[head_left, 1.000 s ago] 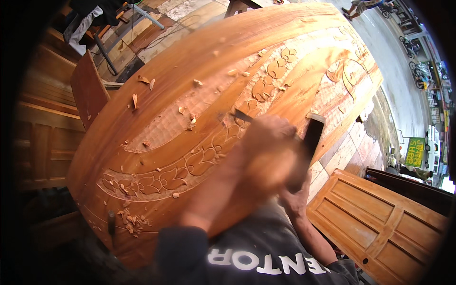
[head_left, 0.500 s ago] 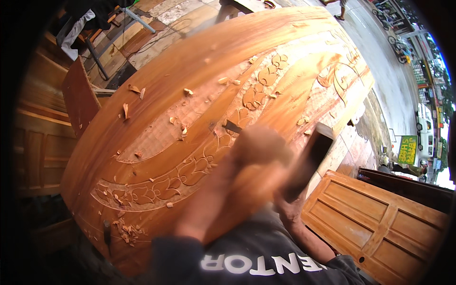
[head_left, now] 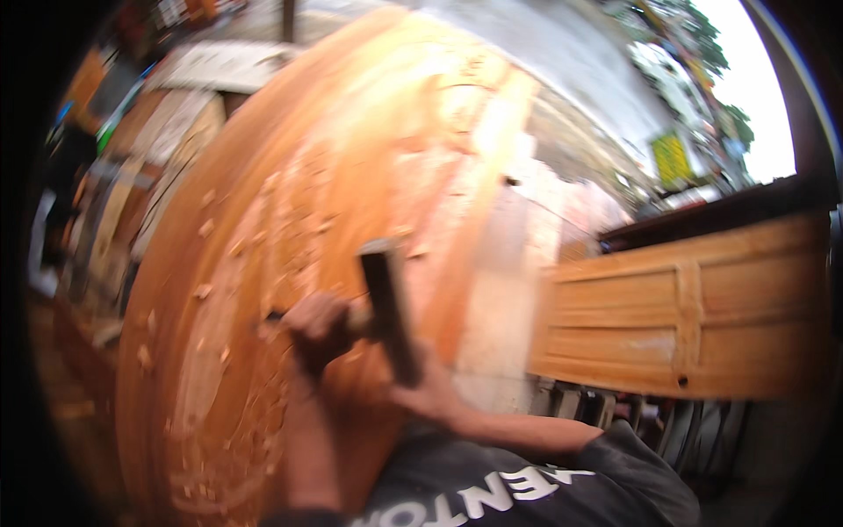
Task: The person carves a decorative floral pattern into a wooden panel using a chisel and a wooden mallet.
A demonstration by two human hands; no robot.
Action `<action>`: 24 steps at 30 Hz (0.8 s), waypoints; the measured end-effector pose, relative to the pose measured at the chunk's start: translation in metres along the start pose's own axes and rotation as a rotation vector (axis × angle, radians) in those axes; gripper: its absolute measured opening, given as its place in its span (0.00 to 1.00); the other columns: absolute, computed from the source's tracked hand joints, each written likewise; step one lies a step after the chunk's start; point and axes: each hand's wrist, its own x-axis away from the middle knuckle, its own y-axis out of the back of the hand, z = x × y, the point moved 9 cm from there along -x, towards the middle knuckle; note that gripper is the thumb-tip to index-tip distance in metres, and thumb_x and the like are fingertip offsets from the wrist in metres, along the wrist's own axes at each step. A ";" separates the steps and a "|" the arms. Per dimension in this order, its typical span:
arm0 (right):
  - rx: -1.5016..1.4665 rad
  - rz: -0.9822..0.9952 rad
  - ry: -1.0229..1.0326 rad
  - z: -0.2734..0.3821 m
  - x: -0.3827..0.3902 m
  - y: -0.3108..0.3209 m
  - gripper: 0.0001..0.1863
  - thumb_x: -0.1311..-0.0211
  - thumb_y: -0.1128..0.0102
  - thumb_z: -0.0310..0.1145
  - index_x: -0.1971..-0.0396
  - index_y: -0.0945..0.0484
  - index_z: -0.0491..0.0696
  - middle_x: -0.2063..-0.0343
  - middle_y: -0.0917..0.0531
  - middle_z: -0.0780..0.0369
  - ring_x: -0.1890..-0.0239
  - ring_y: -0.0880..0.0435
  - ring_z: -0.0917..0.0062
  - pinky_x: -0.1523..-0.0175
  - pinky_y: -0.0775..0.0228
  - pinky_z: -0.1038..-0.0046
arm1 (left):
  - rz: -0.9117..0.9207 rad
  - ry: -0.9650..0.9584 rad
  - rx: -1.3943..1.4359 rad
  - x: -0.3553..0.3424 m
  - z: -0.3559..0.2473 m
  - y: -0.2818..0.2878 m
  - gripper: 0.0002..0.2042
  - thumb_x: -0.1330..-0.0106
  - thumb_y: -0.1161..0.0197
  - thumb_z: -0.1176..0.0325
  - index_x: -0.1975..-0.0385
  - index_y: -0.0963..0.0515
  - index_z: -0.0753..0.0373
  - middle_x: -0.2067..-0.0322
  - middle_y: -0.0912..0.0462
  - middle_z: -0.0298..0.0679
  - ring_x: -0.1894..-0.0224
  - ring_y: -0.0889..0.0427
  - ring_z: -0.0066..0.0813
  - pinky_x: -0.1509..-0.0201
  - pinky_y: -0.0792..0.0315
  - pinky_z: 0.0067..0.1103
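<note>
A large wooden panel (head_left: 184, 263) with carved bands and scattered shavings fills the middle, blurred by motion. My left hand (head_left: 320, 321) is wrapped round a chisel, whose dark blade (head_left: 277, 315) rests on or just over the carved surface and whose pale handle (head_left: 356, 321) sticks out to the right. My right hand (head_left: 420, 393) grips a dark, blocky mallet (head_left: 388, 307), held upright beside the chisel handle's end; whether they touch I cannot tell. Both forearms come in from the lower edge, over my dark shirt.
A panelled wooden door (head_left: 615, 303) lies at the right, over dark shapes. Wooden boards (head_left: 167, 123) and clutter are at the upper left. Beyond the panel are pavement (head_left: 500, 307), a road (head_left: 562, 61), and a blurred yellow sign (head_left: 671, 156).
The whole view has swung, so the panel now runs more upright in the picture and the door sits higher. My hands appear farther left; the mallet head is nearer my left hand.
</note>
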 end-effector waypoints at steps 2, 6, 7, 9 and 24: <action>-0.035 -0.053 0.071 -0.006 0.006 -0.004 0.41 0.40 0.27 0.36 0.30 0.40 0.45 0.59 0.18 0.54 0.55 0.15 0.66 0.48 0.21 0.62 | -0.025 -0.007 0.072 0.012 0.007 -0.002 0.14 0.38 0.26 0.58 0.70 0.25 0.57 0.79 0.29 0.39 0.78 0.24 0.39 0.76 0.33 0.34; -0.153 0.104 0.023 -0.048 -0.004 -0.049 0.43 0.39 0.29 0.36 0.27 0.43 0.50 0.64 0.17 0.49 0.59 0.13 0.64 0.52 0.21 0.63 | 0.087 -0.001 -0.066 0.015 0.006 0.012 0.14 0.30 0.32 0.55 0.67 0.23 0.59 0.77 0.26 0.42 0.77 0.22 0.45 0.74 0.31 0.35; -0.174 0.094 0.016 -0.049 -0.005 -0.043 0.43 0.39 0.29 0.38 0.27 0.43 0.50 0.63 0.17 0.49 0.59 0.13 0.61 0.51 0.21 0.61 | 0.085 -0.032 -0.041 0.016 0.001 0.017 0.14 0.30 0.32 0.55 0.67 0.23 0.59 0.77 0.26 0.42 0.77 0.22 0.45 0.74 0.31 0.35; -0.213 0.075 0.006 -0.047 -0.007 -0.033 0.43 0.38 0.30 0.40 0.27 0.43 0.49 0.62 0.16 0.48 0.59 0.13 0.56 0.51 0.22 0.59 | 0.214 0.000 -0.188 0.014 0.003 0.020 0.16 0.27 0.35 0.52 0.67 0.22 0.60 0.75 0.23 0.44 0.75 0.20 0.48 0.72 0.29 0.38; -0.456 -0.005 -0.017 -0.073 -0.118 0.044 0.35 0.43 0.23 0.32 0.38 0.31 0.45 0.60 0.23 0.64 0.63 0.20 0.80 0.58 0.22 0.74 | 0.422 0.974 -0.509 0.140 0.039 0.154 0.45 0.47 0.17 0.54 0.26 0.29 0.48 0.23 0.35 0.34 0.32 0.21 0.43 0.31 0.24 0.35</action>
